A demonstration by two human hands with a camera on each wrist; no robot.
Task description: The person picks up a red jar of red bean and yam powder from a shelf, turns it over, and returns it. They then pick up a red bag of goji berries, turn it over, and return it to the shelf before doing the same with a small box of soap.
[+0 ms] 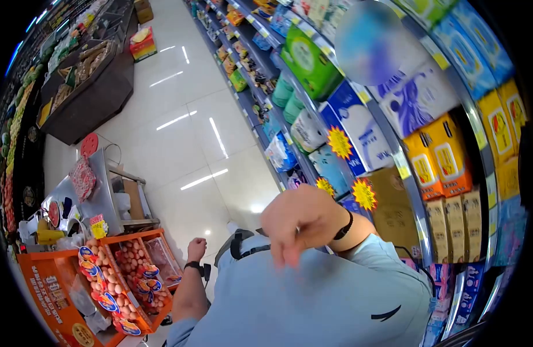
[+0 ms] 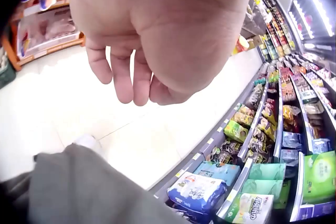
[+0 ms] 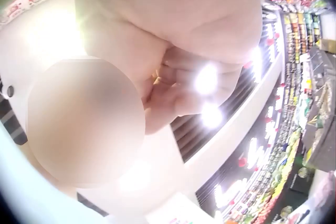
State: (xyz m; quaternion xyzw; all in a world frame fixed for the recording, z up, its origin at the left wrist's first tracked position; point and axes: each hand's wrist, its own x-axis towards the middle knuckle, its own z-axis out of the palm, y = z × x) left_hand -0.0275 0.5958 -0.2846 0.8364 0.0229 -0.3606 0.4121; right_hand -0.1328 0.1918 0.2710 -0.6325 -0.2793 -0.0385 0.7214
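Note:
My right hand (image 1: 298, 222) is raised in front of the light blue shirt (image 1: 336, 295), high over the floor. In the right wrist view its fingers (image 3: 184, 90) curl in toward the palm, and nothing shows between them. A dark band (image 1: 344, 226) circles that wrist. Lower down, my left hand (image 1: 196, 249) hangs at my side, between the egg stand and the shelves. Its fingers (image 2: 123, 79) droop loosely in the left wrist view and hold nothing. Grey cloth (image 2: 100, 187) shows below it.
Shelves (image 1: 414, 191) of tissue packs and wipes rise close on my right. An orange egg stand (image 1: 156, 234) and a metal table (image 1: 113, 185) stand to the left. A dark display bin (image 1: 93, 110) is farther along the tiled aisle floor (image 1: 180, 139).

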